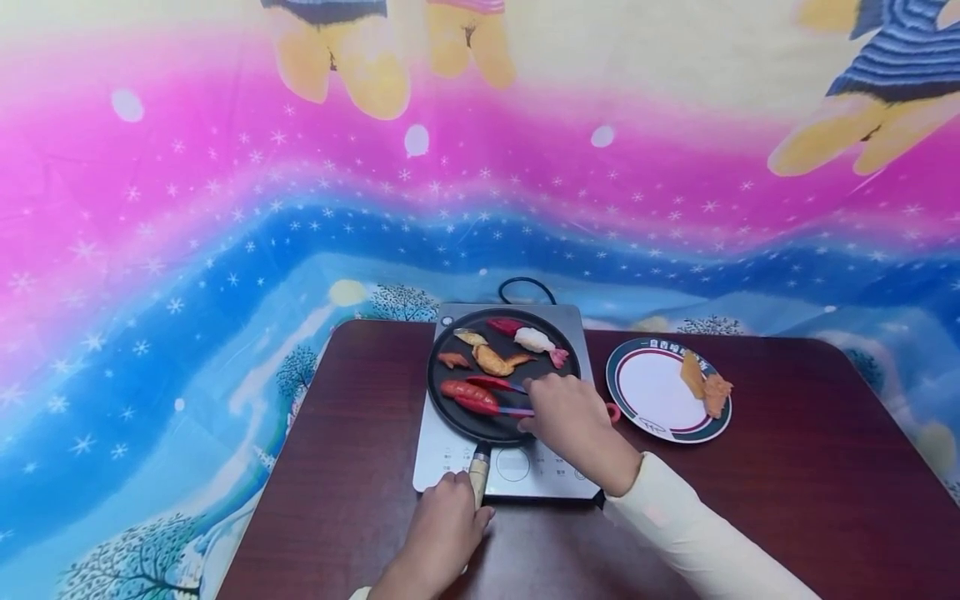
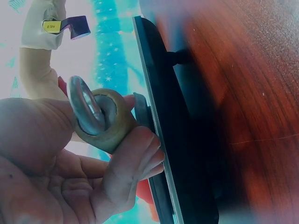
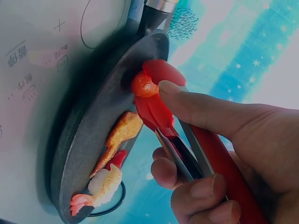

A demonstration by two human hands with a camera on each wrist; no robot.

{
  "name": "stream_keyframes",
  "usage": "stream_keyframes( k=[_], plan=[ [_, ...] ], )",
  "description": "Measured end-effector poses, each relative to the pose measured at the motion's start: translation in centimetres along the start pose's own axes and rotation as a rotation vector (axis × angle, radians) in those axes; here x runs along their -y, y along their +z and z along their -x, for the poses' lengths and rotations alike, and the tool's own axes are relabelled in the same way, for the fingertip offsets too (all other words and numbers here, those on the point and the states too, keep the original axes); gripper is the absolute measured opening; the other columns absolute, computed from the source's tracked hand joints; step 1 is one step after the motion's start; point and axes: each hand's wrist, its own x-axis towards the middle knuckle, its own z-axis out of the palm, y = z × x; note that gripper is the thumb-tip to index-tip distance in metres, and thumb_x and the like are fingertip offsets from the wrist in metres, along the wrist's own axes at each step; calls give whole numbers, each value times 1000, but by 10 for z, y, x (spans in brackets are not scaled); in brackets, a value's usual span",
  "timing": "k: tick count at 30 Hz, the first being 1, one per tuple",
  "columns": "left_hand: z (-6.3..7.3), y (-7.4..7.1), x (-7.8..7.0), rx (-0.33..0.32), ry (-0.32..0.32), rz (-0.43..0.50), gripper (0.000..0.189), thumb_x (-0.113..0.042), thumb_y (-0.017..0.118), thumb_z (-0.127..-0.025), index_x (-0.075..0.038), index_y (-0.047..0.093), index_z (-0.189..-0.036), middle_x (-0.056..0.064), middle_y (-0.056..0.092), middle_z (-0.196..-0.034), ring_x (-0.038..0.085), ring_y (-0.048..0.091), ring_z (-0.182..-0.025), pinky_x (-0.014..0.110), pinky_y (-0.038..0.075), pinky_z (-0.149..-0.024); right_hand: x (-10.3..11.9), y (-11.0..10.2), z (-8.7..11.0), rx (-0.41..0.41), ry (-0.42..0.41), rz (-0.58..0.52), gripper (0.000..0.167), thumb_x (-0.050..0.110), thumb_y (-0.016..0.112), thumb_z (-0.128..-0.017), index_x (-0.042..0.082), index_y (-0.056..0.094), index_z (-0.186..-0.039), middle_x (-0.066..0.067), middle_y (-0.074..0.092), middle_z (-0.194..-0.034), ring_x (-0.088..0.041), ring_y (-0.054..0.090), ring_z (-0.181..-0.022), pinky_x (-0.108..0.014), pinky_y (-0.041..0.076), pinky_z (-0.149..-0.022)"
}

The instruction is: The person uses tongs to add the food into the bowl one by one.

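Note:
My left hand [image 1: 442, 527] grips the wooden handle [image 1: 477, 477] of a black frying pan [image 1: 491, 428], its metal hanging ring [image 2: 88, 105] jutting past my fingers in the left wrist view. Red and steel tongs [image 1: 519, 412] are in my right hand [image 1: 573, 421], above the pan's right side. Between their red tips sits a sausage [image 1: 471, 393] low in the pan; the right wrist view shows the tips [image 3: 161, 74] around it. Also in the pan lie a chicken wing [image 1: 492, 361], a shrimp sushi [image 1: 535, 339], a dark red piece [image 1: 506, 326] and smaller brownish pieces [image 1: 453, 360].
Beneath the pan is a silver induction cooker [image 1: 431, 471] with a black cord [image 1: 527, 280] looping behind it. To its right stands a white plate [image 1: 648, 387] with a green rim, bearing two yellow-orange food pieces [image 1: 716, 395]. A patterned cloth [image 1: 247, 250] hangs behind the brown table [image 1: 337, 433].

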Motion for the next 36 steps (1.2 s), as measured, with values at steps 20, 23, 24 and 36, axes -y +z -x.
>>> stream_keyframes(
  k=[20, 23, 24, 36],
  plan=[
    [1, 1, 0, -16, 5, -10, 42, -24, 89, -76, 7, 68, -93, 13, 64, -76, 31, 69, -66, 42, 56, -61, -2, 6, 2, 19, -12, -45, 60, 46, 88, -78, 17, 71, -128, -6, 72, -95, -20, 55, -67, -32, 48, -60],
    [0, 1, 0, -9, 0, -9, 42, -24, 89, -77, 7, 68, -94, 13, 64, -77, 31, 69, -67, 41, 56, -61, -2, 7, 4, 18, -19, -53, 61, 46, 88, -78, 17, 71, -128, -6, 72, -93, -19, 54, -66, -31, 47, -59],
    [0, 1, 0, -7, -1, -9, 42, -24, 89, -77, 7, 68, -95, 13, 64, -77, 31, 69, -67, 41, 56, -61, -1, 7, 4, 18, -20, -57, 61, 47, 88, -78, 18, 71, -129, -6, 72, -93, -19, 54, -66, -31, 46, -59],
    [-1, 1, -1, 1, -3, -7, 43, -25, 89, -77, 8, 68, -97, 13, 64, -77, 30, 69, -67, 41, 56, -62, -10, 3, 11, -19, -18, -72, 65, 48, 88, -76, 20, 70, -132, -7, 75, -102, -19, 57, -73, -34, 53, -64]
  ],
)
